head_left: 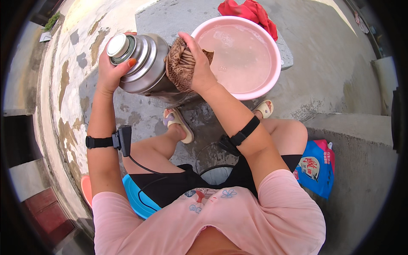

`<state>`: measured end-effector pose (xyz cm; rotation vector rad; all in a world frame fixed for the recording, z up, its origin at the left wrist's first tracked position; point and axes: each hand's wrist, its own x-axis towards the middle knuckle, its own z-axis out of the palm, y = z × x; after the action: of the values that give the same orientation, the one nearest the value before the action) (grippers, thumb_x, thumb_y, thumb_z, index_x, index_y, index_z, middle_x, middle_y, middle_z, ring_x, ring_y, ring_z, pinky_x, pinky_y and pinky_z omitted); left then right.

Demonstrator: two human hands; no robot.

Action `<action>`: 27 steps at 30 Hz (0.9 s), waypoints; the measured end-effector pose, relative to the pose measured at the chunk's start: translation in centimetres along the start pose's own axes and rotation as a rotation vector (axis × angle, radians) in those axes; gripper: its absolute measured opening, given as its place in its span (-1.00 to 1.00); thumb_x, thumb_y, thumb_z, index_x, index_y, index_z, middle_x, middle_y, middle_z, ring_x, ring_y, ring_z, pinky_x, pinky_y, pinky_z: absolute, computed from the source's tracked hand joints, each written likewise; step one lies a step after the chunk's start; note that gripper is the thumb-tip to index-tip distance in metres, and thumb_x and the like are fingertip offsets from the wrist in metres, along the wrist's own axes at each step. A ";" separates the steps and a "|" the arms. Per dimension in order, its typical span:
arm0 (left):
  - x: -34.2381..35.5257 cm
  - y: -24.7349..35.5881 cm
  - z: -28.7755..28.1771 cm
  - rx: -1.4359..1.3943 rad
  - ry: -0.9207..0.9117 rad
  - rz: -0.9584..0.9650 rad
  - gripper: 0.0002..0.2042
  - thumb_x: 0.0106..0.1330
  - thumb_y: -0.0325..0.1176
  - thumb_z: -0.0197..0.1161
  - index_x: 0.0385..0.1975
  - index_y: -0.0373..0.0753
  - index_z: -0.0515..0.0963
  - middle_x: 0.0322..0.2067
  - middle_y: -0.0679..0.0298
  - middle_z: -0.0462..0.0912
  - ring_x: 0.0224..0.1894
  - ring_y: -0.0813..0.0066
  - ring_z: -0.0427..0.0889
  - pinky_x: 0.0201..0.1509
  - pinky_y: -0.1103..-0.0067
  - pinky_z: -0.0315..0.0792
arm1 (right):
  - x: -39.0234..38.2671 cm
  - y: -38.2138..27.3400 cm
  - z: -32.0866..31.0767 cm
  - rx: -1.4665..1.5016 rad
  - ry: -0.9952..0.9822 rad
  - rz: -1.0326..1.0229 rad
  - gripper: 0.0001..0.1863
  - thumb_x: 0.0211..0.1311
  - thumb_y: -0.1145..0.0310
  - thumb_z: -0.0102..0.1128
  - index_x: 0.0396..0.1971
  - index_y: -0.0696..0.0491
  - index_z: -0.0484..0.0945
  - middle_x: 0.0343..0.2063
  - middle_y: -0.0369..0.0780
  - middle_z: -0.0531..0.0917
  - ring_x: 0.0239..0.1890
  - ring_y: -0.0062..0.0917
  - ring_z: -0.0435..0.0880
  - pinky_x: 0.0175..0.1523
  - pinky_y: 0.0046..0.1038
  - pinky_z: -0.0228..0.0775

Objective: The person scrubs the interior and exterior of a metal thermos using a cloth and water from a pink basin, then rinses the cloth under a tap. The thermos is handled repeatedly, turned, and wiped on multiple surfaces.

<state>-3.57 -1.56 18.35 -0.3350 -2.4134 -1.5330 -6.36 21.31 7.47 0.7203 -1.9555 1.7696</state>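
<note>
A metal thermos flask (155, 63) with ringed silver shoulders and a pale stopper (117, 45) is held tilted before me, its top toward the left. My left hand (111, 68) grips it round the neck, thumb lying on the shoulder rings. Against the flask's body my right hand (199, 63) presses a brown patterned cloth (180, 66), bunched under its fingers. Just right of that hand stands a pink basin (275, 63) of cloudy water with some bubbles.
Basin and a red cloth (250, 15) rest on a grey stone slab (146, 23). Beside my right thigh lies a blue and pink plastic bag (316, 170). A blue tub (136, 199) sits by my left hip, an orange rim (86, 189) next to it. A low concrete ledge (348, 127) runs along the right.
</note>
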 end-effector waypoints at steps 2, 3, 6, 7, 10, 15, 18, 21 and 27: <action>0.0 0.0 0.0 0.019 0.016 0.000 -0.34 -0.08 -0.11 0.38 0.06 -0.34 0.48 -0.03 0.23 0.62 0.00 0.47 0.57 0.17 0.54 0.37 | 0.8 0.4 -0.1 0.039 -0.100 -0.041 -0.17 -0.07 0.55 0.47 0.26 0.02 0.25 -0.27 -0.21 0.61 -0.14 -0.54 0.59 0.04 -0.52 0.43; 0.0 0.0 0.1 0.020 0.032 0.001 -0.34 -0.08 -0.12 0.38 0.06 -0.34 0.48 -0.03 0.23 0.62 0.00 0.47 0.57 0.18 0.53 0.37 | 1.0 0.9 -0.1 0.112 -0.145 -0.015 -0.19 -0.04 0.55 0.44 0.27 0.01 0.24 -0.27 -0.20 0.61 -0.12 -0.54 0.59 0.03 -0.51 0.44; 0.0 -0.1 0.1 0.001 0.021 -0.001 -0.35 -0.08 -0.11 0.38 0.05 -0.35 0.48 -0.05 0.22 0.62 0.00 0.46 0.57 0.17 0.53 0.37 | -0.2 3.4 0.5 0.541 -0.145 0.333 -0.57 0.21 0.32 0.22 0.07 0.06 0.40 -0.30 -0.20 0.62 -0.17 -0.52 0.59 -0.01 -0.48 0.46; 0.1 -0.1 0.1 0.004 0.032 0.004 -0.35 -0.08 -0.11 0.38 0.04 -0.35 0.49 -0.05 0.22 0.62 0.00 0.46 0.56 0.17 0.53 0.37 | -0.6 4.4 1.2 0.350 -0.121 0.238 -0.66 0.26 0.26 0.17 -0.02 0.06 0.44 -0.29 -0.21 0.62 -0.18 -0.53 0.58 -0.01 -0.49 0.45; 0.1 -0.1 0.2 0.024 0.014 0.021 -0.36 -0.06 -0.10 0.38 0.03 -0.35 0.50 -0.06 0.22 0.62 -0.01 0.47 0.57 0.15 0.54 0.39 | -1.8 7.0 2.6 0.478 0.043 0.332 -0.70 0.37 0.13 0.04 -0.16 0.07 0.52 -0.27 -0.25 0.62 -0.18 -0.54 0.57 0.03 -0.51 0.42; -0.1 -0.1 0.5 0.002 0.067 -0.024 -0.43 -0.02 -0.19 0.40 0.02 -0.32 0.51 -0.14 0.26 0.65 -0.07 0.51 0.58 0.10 0.55 0.42 | -2.4 6.8 2.4 1.196 0.347 1.039 -0.60 0.45 0.06 -0.05 -0.07 0.12 0.51 -0.14 -0.26 0.62 -0.06 -0.50 0.59 0.08 -0.46 0.42; -0.1 -0.2 0.6 0.001 0.063 -0.026 -0.43 -0.02 -0.20 0.41 0.02 -0.32 0.51 -0.13 0.26 0.65 -0.07 0.52 0.58 0.11 0.56 0.41 | -1.8 5.3 -0.4 0.486 0.037 0.810 -0.70 0.34 0.26 0.07 -0.01 0.07 0.46 -0.09 -0.13 0.62 -0.01 -0.30 0.59 0.08 -0.36 0.41; 0.1 -0.5 0.3 0.024 0.051 0.003 -0.42 -0.01 -0.18 0.42 0.03 -0.32 0.50 -0.12 0.25 0.64 -0.06 0.50 0.58 0.11 0.55 0.41 | -0.7 4.2 -5.5 -0.444 -0.310 0.369 -0.57 0.12 0.61 0.05 0.02 0.03 0.34 -0.02 0.01 0.53 0.10 -0.01 0.46 0.12 -0.13 0.34; -0.8 -0.7 -0.2 0.166 0.122 -0.049 -0.20 -0.01 -0.07 0.47 0.23 -0.30 0.32 -0.01 0.14 0.58 0.04 0.35 0.57 0.18 0.48 0.39 | 2.6 3.9 -14.9 -0.939 -0.154 0.135 -0.45 0.02 0.64 0.14 0.08 -0.05 0.36 -0.13 -0.06 0.49 -0.01 -0.11 0.51 0.05 -0.15 0.37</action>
<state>-2.99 -2.08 17.55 -0.1450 -2.4481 -1.3196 -11.49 36.11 7.69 0.3874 -2.6212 0.6686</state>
